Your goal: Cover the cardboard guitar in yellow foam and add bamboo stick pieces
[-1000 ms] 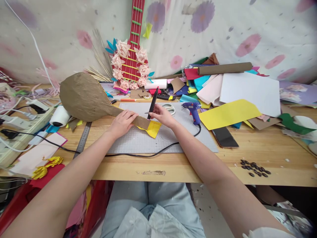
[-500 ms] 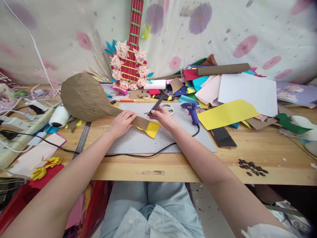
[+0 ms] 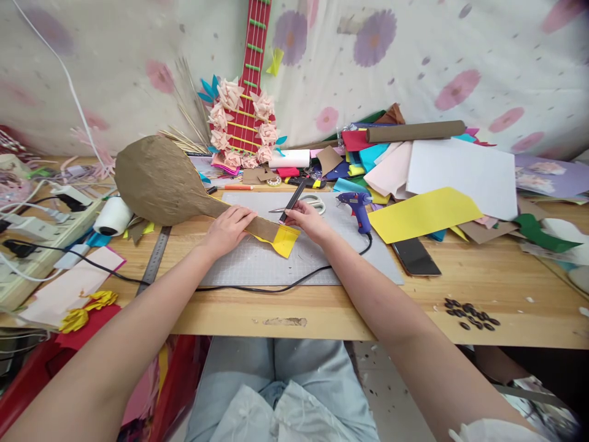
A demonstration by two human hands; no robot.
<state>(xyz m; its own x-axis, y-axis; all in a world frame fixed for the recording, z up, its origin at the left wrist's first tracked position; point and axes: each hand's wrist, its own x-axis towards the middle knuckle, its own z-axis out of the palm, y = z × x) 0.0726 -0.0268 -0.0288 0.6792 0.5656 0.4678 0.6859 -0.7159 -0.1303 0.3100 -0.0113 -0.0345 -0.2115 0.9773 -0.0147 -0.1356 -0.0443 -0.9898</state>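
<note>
The brown shape looks like matt paper, rough with fine wrinkles across its wide end; the yellow flap at the other end is smoother, creased paper. The black tool has a smooth, dark finish I'd take for plastic. Beneath lies a smooth, dull grey mat, on a desk of pale grained wood, its front edge scarred by one rough patch. The glue gun is blue plastic, the ruler greyish metal. The phone is glossy, the dark beads shiny, the yellow sheet flat and matt.
</note>
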